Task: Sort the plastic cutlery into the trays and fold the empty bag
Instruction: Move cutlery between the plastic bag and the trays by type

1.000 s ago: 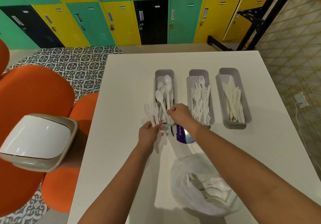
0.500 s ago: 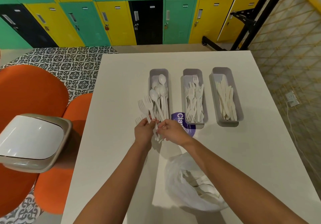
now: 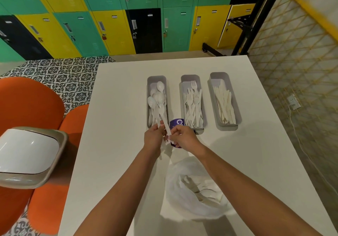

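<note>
Both hands (image 3: 165, 137) pinching white cutlery handles (image 3: 165, 126) at frame centre, below the spoon tray (image 3: 149, 96), presumably to separate types.

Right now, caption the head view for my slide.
Both hands hold white cutlery before three sorted trays; bag still holds pieces.

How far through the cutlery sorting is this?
Partly done: spoon tray, fork tray and knife tray each hold cutlery. In hand: left hand and right hand grip white pieces. Left: bag still holds cutlery, unfolded.
</note>
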Demonstrator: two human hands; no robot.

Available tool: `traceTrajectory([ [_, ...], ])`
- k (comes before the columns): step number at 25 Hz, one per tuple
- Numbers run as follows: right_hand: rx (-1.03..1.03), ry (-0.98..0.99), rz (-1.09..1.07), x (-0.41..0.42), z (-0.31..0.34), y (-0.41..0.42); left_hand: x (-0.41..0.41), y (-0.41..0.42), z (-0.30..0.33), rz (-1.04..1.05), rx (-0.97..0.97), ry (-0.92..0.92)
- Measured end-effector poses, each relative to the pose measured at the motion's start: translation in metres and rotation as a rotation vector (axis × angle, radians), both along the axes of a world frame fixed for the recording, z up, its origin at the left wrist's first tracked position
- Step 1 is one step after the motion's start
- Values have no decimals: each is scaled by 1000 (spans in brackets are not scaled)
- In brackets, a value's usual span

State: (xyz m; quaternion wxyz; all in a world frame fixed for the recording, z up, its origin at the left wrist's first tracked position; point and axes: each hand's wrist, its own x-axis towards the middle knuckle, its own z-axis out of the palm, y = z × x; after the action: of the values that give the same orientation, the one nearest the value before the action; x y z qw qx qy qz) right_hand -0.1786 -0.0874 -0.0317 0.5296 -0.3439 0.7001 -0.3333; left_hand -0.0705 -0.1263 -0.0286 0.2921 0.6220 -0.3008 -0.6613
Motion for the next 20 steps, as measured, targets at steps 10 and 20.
traceTrajectory([
  [10, 6, 171, -319, -60, -4, 6, -34, 6, -1, -150, 4, -146],
  [20, 9, 336, -221, -105, -4, -30, -86, -41, 5, -278, -174, -334],
])
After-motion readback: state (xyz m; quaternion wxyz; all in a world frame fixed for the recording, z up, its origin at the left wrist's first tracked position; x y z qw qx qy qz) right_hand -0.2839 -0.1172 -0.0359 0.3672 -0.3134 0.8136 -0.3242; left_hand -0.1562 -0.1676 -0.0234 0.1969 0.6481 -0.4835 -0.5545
